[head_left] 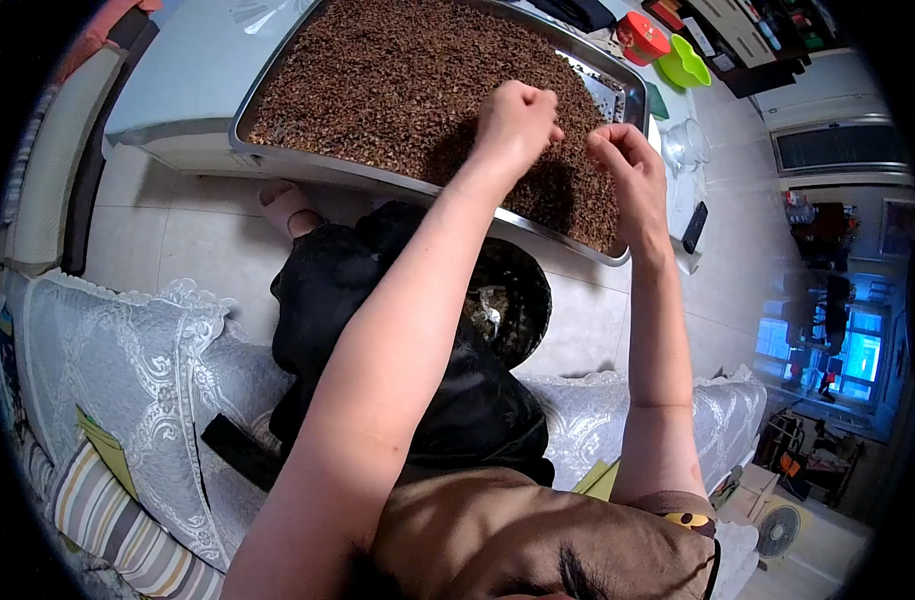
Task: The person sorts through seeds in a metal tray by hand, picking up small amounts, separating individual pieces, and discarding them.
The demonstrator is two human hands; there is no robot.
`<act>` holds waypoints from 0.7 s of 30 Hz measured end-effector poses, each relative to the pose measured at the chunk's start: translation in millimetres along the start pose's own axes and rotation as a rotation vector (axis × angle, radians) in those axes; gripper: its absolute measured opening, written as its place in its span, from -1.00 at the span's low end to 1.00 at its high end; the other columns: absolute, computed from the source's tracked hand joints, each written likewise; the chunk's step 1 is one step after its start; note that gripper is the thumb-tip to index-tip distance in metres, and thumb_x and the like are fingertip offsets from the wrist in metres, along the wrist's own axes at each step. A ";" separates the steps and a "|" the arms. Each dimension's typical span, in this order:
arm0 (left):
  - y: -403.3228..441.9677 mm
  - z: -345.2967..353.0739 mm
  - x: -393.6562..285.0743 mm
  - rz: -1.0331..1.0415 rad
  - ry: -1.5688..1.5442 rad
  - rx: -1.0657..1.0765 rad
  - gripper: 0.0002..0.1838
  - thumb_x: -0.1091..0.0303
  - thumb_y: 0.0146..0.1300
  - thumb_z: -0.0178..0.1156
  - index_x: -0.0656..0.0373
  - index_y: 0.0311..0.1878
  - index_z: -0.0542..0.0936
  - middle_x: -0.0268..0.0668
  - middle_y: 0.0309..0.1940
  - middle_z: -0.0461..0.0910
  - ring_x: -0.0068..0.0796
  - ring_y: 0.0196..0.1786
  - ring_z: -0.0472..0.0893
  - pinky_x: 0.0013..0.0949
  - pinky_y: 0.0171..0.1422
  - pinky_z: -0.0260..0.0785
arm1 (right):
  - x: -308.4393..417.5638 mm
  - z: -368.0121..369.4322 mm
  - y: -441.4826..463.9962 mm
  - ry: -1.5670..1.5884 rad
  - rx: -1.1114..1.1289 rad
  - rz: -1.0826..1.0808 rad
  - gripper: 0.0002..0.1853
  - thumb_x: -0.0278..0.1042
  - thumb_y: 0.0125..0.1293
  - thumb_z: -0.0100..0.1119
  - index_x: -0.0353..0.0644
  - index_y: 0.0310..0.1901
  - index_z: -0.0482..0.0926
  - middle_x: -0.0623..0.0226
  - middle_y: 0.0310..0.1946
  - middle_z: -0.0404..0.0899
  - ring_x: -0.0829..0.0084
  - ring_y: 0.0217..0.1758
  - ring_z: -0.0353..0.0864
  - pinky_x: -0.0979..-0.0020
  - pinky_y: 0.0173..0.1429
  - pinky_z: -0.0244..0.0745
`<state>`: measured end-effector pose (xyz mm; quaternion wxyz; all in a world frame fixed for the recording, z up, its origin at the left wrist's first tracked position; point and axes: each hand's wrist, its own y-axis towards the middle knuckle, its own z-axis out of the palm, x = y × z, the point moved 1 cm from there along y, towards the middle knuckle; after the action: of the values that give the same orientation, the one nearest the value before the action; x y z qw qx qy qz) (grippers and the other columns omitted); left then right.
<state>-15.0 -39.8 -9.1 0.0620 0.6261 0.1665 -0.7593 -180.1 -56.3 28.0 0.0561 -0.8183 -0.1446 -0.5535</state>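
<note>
A large metal tray (378, 178) is heaped with small brown dried pieces (378, 85). Over the right part of the heap, my left hand (519, 122) is closed with its fingers curled in; anything between them is too small to make out. My right hand (633, 170) is just to its right, near the tray's right edge, thumb and fingers bent together in a pinch. What it may hold is hidden. The two hands are apart. Bare metal with small holes (600, 92) shows at the tray's upper right.
A dark round bin (523, 310) stands on the floor below the tray, beside my black-clothed legs. Past the tray's right end are a red container (642, 38), a green bowl (685, 63), a clear glass container (686, 145) and a black object (695, 228). White lace covers the seat (128, 350).
</note>
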 end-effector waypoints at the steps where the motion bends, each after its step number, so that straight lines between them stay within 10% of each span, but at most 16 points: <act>1: -1.2 -5.9 -3.7 -0.043 -0.046 -0.030 -0.73 0.27 0.41 0.13 0.33 -0.13 0.57 -0.25 -0.30 0.65 -0.52 -0.29 0.65 -0.44 -0.21 0.49 | 1.4 -1.4 -5.9 -0.012 0.025 -0.016 -0.85 -0.33 0.35 0.24 -0.24 -0.23 0.60 0.53 -0.38 0.52 0.69 -0.31 0.41 0.60 -0.19 0.33; 12: 4.0 -10.7 17.6 0.266 0.384 -0.355 -0.73 0.42 0.33 0.15 0.10 0.06 0.66 -0.24 -0.16 0.70 -0.44 -0.22 0.74 -0.38 -0.07 0.55 | -13.2 4.3 -23.4 -0.783 0.000 -0.388 -0.74 -0.23 0.22 0.38 -0.15 -0.14 0.58 0.18 -0.36 0.50 0.18 -0.27 0.55 0.19 -0.18 0.49; 16: 6.4 -10.9 18.5 0.469 0.441 -0.322 -0.74 0.35 0.34 0.16 0.10 0.05 0.66 -0.20 -0.28 0.73 -0.37 -0.30 0.73 -0.34 -0.10 0.54 | -35.9 14.0 -10.7 -0.896 -0.010 -0.634 -0.83 -0.36 0.16 0.37 -0.18 -0.31 0.56 0.14 -0.35 0.51 0.06 -0.23 0.55 0.12 -0.16 0.46; 21: -3.3 5.4 29.3 0.226 0.195 0.009 -0.77 0.39 0.35 0.16 0.18 0.01 0.67 -0.26 -0.25 0.73 -0.51 -0.38 0.68 -0.40 -0.24 0.52 | -27.8 8.8 -5.7 -0.728 -0.089 -0.552 -0.91 -0.49 0.17 0.33 -0.23 -0.33 0.60 0.12 -0.43 0.57 0.11 -0.33 0.60 0.18 -0.22 0.50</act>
<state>-27.1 -35.2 -36.2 0.1277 0.7119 0.0969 -0.6837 -183.6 -53.5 -1.3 -0.1832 -0.8918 -0.3436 -0.2301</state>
